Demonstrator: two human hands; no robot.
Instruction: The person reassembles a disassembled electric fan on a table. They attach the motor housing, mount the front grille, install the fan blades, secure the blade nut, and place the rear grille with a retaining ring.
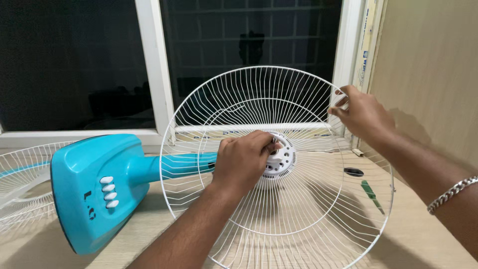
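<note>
Currently left hand (242,158) fingers pinch the hub nut (277,148), right hand (363,115) fingers grip the guard rim (279,70); slack rim hold likely lets the grille spin and cross-thread.

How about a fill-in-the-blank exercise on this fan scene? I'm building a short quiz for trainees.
1. The left hand grips the white hub at the ____ of the wire guard.
2. The right hand holds the guard's outer ____.
3. The fan base lying on the table is coloured ____.
4. On the right wrist sits a silver ____.

Missing words: centre; rim; turquoise; bracelet
</note>
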